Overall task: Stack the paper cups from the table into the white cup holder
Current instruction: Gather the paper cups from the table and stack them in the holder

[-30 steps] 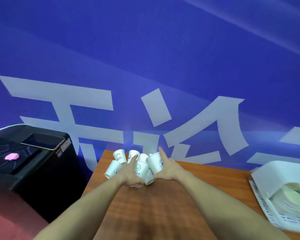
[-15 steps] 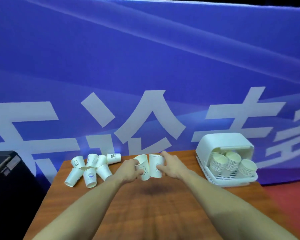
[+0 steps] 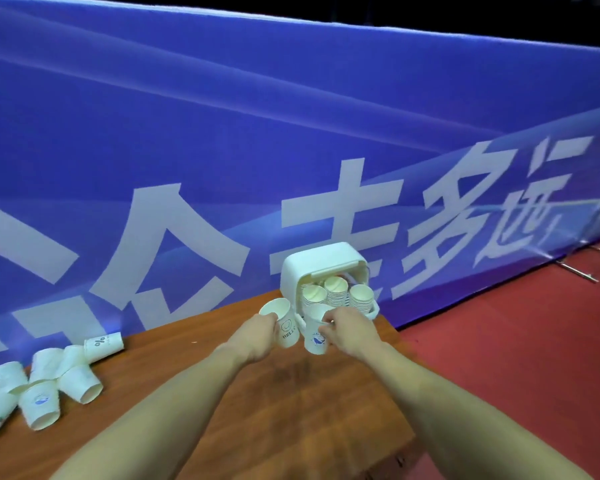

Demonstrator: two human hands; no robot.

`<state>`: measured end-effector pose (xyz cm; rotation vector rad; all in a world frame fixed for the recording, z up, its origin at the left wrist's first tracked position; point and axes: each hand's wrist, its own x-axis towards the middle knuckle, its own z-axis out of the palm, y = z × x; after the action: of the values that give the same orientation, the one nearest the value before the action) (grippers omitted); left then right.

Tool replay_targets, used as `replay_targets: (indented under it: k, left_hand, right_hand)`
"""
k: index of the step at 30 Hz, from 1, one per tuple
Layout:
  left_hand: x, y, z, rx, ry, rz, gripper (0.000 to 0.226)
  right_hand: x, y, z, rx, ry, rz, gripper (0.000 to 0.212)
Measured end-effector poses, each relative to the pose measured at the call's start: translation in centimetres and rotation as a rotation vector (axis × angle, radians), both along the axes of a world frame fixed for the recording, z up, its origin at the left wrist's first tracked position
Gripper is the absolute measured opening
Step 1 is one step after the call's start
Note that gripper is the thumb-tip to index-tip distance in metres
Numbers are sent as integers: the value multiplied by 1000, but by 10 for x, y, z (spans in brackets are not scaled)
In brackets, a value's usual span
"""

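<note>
A: Head view — what can't you see well, re your two hands?

B: Your left hand (image 3: pixel 257 336) has its grip curled round a paper cup (image 3: pixel 284 323), fingers mostly hidden behind the cup wall. Your right hand (image 3: pixel 350 332) pinches a second cup (image 3: pixel 315 336) at the rim; fingertips partly hidden inside its mouth. Both forearms are cut off by the bottom edge.

A: Any print you can read?

B: Left-hand cup: a smiley and "HELL", last letter hidden by the curve. Right-hand cup: a blue logo w/ small text above, too small to read. In the loose cups (image 3: pixel 42 389) at the left of the worktop (image 3: pixel 291 410), one cup (image 3: pixel 104 345) shows a "%" mark; another has a blue logo. The blue banner (image 3: pixel 291 150) behind carries big white Chinese characters, the leftmost cut off by the frame edge.

A: Which way do the cups point?

B: Both held cups are roughly upright, mouths up and tipped a bit away from you, long axes near vertical, side by side, above the worktop just in front of the white cup holder (image 3: pixel 321 268). The holder sits at the far right corner of the worktop, opening facing you; inside, three stacks lie w/ mouths toward you, long axes running back into the holder, rear ends hidden under its hood. The loose cups lie on their sides, pointing various ways; those at the far left are blurred and partly cut off. Red floor (image 3: pixel 516 341) at right.
</note>
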<state>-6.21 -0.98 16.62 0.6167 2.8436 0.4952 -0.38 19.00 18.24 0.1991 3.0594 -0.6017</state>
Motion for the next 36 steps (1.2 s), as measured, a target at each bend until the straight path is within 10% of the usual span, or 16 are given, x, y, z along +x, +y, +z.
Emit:
replay_targets:
  k: [36]
  left_hand:
    - [-162, 262, -38, -300, 234, -249, 32]
  right_hand:
    - [-145, 231, -26, 301, -91, -77, 30]
